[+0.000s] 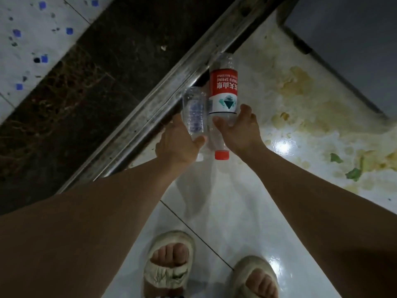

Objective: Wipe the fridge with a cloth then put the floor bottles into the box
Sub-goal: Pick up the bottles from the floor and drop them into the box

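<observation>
My left hand (178,140) grips a small clear plastic bottle (194,110) with a white cap that points toward me. Right beside it, my right hand (238,127) holds a taller clear bottle with a red and white label (223,91) and a red cap (222,155), also turned cap toward me. Both bottles are held side by side above the white floor, close to a metal door track. No box, cloth or fridge front shows in the head view.
A metal sliding-door track (163,100) runs diagonally from lower left to upper right, with a dark threshold strip (90,82) beyond it. Yellowish stains and green scraps (352,174) mark the white tiles on the right. A dark grey surface (354,39) fills the upper right. My sandalled feet (169,263) stand below.
</observation>
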A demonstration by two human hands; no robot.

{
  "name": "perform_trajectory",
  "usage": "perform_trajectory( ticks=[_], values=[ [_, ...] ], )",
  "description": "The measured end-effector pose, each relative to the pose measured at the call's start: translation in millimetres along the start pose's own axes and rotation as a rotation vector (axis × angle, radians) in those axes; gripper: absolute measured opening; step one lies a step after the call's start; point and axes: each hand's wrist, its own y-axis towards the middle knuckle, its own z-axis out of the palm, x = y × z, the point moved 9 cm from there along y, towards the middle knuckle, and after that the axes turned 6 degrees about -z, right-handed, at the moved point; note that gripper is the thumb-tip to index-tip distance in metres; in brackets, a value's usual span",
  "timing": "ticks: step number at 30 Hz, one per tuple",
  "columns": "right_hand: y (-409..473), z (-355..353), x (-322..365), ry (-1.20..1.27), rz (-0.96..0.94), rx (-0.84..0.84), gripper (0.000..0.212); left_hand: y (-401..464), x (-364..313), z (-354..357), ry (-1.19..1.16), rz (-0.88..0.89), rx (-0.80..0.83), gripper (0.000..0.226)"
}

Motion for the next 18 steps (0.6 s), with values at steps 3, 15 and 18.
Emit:
perform_trajectory(
  ticks=[3, 15, 18],
  values=[
    [8.0, 5.9, -5.3, 0.028, 0.021, -0.004, 0.067, 7.2, 2.9, 8.2, -0.071, -0.009, 0.027, 0.074],
    [-16.6, -24.2, -8.1, -0.007, 0.016, -0.006, 0.063, 2.7, -5.2, -0.1, -0.059, -0.058, 0.088, 0.067],
    [-39.6, -44.3, -7.0, -0.009, 0.044, -0.004, 0.063, -22.4, -15.1, -24.4, 0.026, -0.021, 0.059, 0.068]
  ],
)
